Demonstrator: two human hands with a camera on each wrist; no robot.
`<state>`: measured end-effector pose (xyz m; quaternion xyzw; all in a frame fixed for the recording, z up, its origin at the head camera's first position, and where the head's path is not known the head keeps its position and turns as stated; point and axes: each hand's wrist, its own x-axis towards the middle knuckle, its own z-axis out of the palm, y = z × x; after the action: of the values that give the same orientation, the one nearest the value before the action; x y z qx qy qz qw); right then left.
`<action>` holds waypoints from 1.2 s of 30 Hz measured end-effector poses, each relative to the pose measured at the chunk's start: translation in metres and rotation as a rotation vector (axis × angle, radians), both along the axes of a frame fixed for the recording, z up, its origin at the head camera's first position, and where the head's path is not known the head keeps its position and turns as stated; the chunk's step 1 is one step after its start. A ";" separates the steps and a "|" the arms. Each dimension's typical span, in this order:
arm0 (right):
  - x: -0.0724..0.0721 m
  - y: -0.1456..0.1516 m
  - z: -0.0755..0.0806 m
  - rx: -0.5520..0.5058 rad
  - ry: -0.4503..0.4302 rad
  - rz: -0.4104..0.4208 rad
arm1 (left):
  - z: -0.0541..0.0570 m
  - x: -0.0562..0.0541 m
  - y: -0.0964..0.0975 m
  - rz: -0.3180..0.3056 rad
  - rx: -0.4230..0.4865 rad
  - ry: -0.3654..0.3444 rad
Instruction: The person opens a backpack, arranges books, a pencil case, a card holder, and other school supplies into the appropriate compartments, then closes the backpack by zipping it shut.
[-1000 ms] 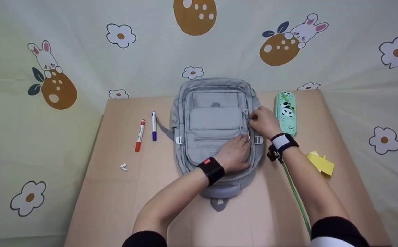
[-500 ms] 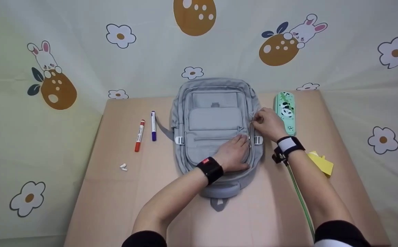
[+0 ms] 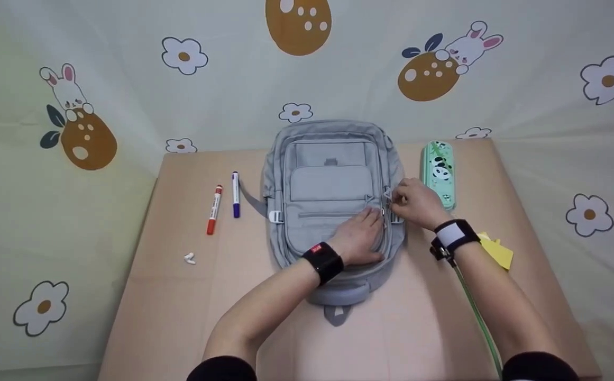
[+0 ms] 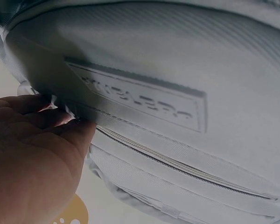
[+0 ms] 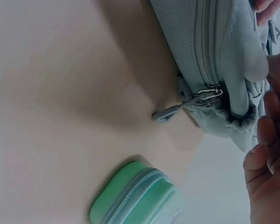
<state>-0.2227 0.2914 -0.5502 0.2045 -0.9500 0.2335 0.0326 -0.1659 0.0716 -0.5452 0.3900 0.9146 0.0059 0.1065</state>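
A grey backpack lies on its back on the table, front pockets up. My left hand rests on the lower right of its front, fingers extended toward the zipped edge; the left wrist view shows them beside a raised label and a pocket zipper. At the bag's right side, my right hand pinches a zipper pull, mostly covered by thumb and fingers. Another zipper pull hangs from the bag's side, apart from the hand, in the right wrist view.
Right of the backpack lies a green panda pencil case, with a yellow object partly behind the right forearm. To the left are a red marker, a blue-purple marker and small white pieces. A patterned cloth hangs behind.
My right hand has moved down along the backpack's right edge, toward the near side, with the zipper pull. My left hand has stayed in place on the bag's front.
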 end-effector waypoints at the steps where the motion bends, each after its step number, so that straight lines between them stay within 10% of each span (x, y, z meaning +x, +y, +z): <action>1: 0.001 0.000 0.000 0.004 -0.001 0.005 | 0.000 0.000 0.000 0.000 -0.004 0.001; 23: 0.012 0.000 -0.007 -0.069 0.001 -0.057 | 0.000 0.027 -0.025 -0.152 0.110 0.017; 31: 0.015 0.003 -0.002 -0.085 -0.008 -0.094 | -0.001 0.035 -0.022 -0.161 0.018 0.197; 36: 0.017 0.004 -0.003 -0.091 -0.018 -0.100 | 0.000 0.036 -0.022 -0.147 0.032 0.167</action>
<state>-0.2058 0.2956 -0.5536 0.1531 -0.9477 0.2763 0.0451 -0.1301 0.0497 -0.5449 0.4568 0.8890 -0.0199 0.0239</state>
